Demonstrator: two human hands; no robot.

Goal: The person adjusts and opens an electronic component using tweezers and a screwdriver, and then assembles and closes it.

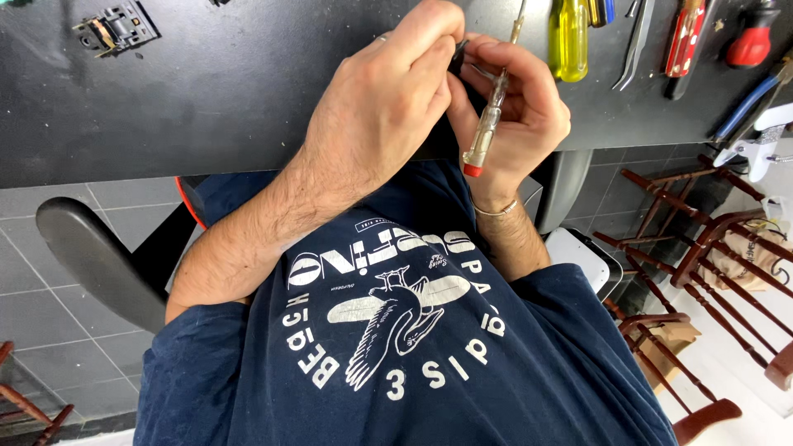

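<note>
Pinching a small black part [457,56] at the counter [206,91] edge, the left hand [388,107] faces the right hand [516,107], whose grip closes around a clear screwdriver [489,111] standing nearly upright, red end toward the body.

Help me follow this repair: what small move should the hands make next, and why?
Probably steady the small black part and ease the screwdriver tip into it. The left hand pinches the part, the right hand holds the clear, red-capped screwdriver beside it, and the tip is hidden.
</note>
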